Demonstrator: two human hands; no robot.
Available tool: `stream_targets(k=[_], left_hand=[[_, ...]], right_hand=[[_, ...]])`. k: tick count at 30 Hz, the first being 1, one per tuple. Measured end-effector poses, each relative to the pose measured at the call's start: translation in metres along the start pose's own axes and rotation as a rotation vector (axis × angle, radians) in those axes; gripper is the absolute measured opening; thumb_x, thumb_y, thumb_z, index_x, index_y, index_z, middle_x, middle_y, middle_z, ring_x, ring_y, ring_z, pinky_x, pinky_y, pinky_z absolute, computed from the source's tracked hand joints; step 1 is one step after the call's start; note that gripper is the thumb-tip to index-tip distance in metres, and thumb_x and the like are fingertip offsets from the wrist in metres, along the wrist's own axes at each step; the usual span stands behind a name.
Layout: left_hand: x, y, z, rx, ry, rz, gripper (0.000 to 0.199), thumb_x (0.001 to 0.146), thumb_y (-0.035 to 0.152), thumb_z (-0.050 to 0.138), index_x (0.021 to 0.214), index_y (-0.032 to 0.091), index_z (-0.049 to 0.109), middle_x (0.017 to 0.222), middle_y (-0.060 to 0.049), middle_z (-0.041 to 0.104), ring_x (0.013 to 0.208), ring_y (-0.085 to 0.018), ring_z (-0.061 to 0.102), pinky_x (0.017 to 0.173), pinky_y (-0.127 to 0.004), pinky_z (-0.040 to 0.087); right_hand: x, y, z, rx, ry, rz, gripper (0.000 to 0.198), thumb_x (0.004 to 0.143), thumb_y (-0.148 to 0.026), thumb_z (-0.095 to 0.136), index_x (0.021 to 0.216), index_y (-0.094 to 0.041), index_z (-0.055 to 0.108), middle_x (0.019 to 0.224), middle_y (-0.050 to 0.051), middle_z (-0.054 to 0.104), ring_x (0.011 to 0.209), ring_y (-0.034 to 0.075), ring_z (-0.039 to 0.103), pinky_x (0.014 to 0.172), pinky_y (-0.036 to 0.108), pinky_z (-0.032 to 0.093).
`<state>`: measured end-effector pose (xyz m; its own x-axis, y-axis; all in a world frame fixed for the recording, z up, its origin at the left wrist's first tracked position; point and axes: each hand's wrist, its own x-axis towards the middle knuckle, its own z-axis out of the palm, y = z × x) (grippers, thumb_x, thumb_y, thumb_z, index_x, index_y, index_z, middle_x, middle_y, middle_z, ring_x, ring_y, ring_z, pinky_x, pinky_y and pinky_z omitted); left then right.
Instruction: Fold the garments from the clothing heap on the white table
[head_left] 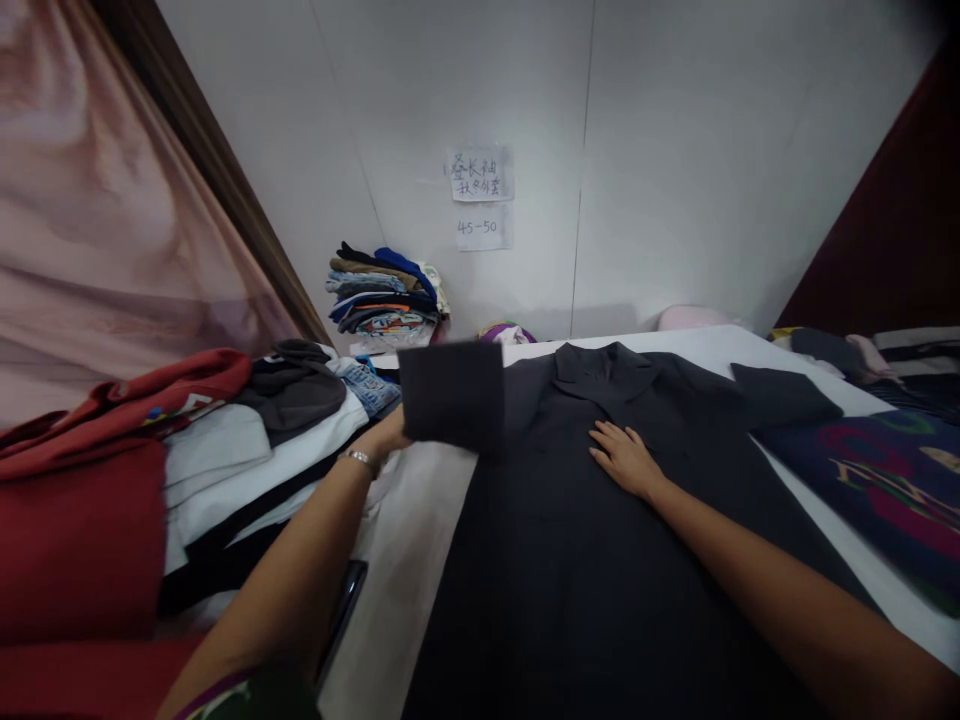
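A dark long-sleeved coat (577, 560) lies spread on the white table, its lapelled collar (604, 370) toward the wall. My left hand (390, 432) grips the end of the sleeve (454, 395) on the left and holds it raised above the table; some fingers are hidden behind the cloth. Flat on the coat's chest, just below the collar, rests my right hand (624, 455) with fingers spread. The other sleeve (787, 395) lies out to the right, bent at the elbow.
Loose clothes, among them a red garment (82, 520) and a white one (300, 450), heap at the left. A folded stack (386, 295) stands by the wall. A navy patterned garment (885, 490) lies at right. Handwritten papers (481, 175) hang on the wall.
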<state>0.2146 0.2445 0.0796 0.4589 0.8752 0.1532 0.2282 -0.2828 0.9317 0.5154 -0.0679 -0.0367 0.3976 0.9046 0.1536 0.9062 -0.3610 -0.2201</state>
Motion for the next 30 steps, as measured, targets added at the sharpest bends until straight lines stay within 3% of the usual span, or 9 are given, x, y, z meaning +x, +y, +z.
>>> stream_targets(k=[3,6,8,11,14,17,22,25,30], left_hand=[[-0.026,-0.019,-0.025,0.160,-0.076,-0.024,0.015,0.057,0.006,0.068,0.062,0.020,0.067,0.103,-0.010,0.072,0.120,-0.028,0.056,0.107,-0.035,0.040],[-0.045,-0.030,-0.033,0.285,-0.051,-0.159,0.010,0.063,0.022,0.068,0.073,0.020,0.069,0.089,-0.009,0.073,0.096,-0.028,0.067,0.086,-0.036,0.053],[-0.055,-0.035,-0.024,0.330,-0.050,-0.241,0.027,0.067,0.036,0.068,0.088,0.018,0.070,0.080,-0.008,0.072,0.077,-0.025,0.069,0.070,-0.033,0.054],[-0.065,-0.039,0.003,0.420,-0.055,-0.241,0.044,0.062,0.047,0.075,0.094,0.017,0.068,0.080,-0.009,0.073,0.069,-0.024,0.068,0.062,-0.030,0.052],[-0.060,-0.030,0.026,0.599,-0.066,-0.148,0.033,0.063,0.042,0.076,0.086,0.020,0.068,0.080,-0.010,0.072,0.076,-0.027,0.068,0.067,-0.031,0.051],[-0.035,-0.006,0.026,0.670,-0.019,-0.048,0.015,0.074,0.028,0.066,0.088,0.021,0.068,0.098,-0.014,0.070,0.104,-0.032,0.063,0.087,-0.038,0.048],[0.002,0.024,0.018,0.942,0.201,0.160,0.029,0.074,0.010,0.056,0.101,0.015,0.065,0.118,-0.023,0.060,0.121,-0.043,0.049,0.097,-0.058,0.037],[-0.017,0.023,0.042,1.035,0.076,0.278,0.036,0.078,0.016,0.056,0.113,0.016,0.062,0.127,-0.021,0.056,0.119,-0.040,0.050,0.097,-0.055,0.039],[-0.101,0.006,0.082,1.019,-0.200,0.266,0.038,0.088,0.039,0.054,0.118,0.018,0.062,0.127,-0.015,0.057,0.118,-0.032,0.051,0.097,-0.041,0.042]], right_hand=[[0.001,0.000,0.000,-0.008,-0.005,0.000,0.050,0.096,-0.042,0.035,0.137,-0.020,0.054,0.151,0.010,0.041,0.142,0.026,0.032,0.116,0.051,0.021],[0.001,0.001,0.001,-0.010,0.000,-0.009,0.049,0.096,-0.041,0.036,0.136,-0.021,0.054,0.150,0.011,0.042,0.141,0.026,0.033,0.115,0.052,0.022],[0.002,0.001,0.002,-0.009,0.006,-0.010,0.049,0.096,-0.041,0.036,0.136,-0.021,0.054,0.150,0.011,0.041,0.141,0.026,0.033,0.115,0.052,0.022],[0.002,0.000,0.000,-0.005,0.005,-0.003,0.049,0.096,-0.041,0.036,0.136,-0.021,0.054,0.151,0.011,0.041,0.141,0.026,0.033,0.115,0.052,0.021],[0.002,-0.002,-0.003,-0.021,-0.022,0.004,0.049,0.096,-0.040,0.035,0.138,-0.021,0.052,0.152,0.010,0.040,0.142,0.026,0.032,0.115,0.051,0.021],[0.002,-0.003,-0.006,-0.053,-0.058,0.009,0.050,0.097,-0.039,0.034,0.141,-0.021,0.049,0.153,0.010,0.037,0.143,0.025,0.030,0.116,0.050,0.020],[0.004,-0.003,-0.009,-0.042,-0.091,0.011,0.049,0.098,-0.040,0.032,0.144,-0.025,0.045,0.155,0.008,0.033,0.145,0.024,0.025,0.116,0.052,0.017],[0.004,-0.003,-0.010,-0.030,-0.108,0.012,0.051,0.099,-0.040,0.032,0.145,-0.022,0.043,0.156,0.009,0.031,0.145,0.025,0.024,0.116,0.052,0.016],[0.005,-0.004,-0.016,0.015,-0.150,0.041,0.051,0.099,-0.039,0.034,0.146,-0.022,0.042,0.157,0.009,0.029,0.146,0.024,0.020,0.118,0.050,0.011]])
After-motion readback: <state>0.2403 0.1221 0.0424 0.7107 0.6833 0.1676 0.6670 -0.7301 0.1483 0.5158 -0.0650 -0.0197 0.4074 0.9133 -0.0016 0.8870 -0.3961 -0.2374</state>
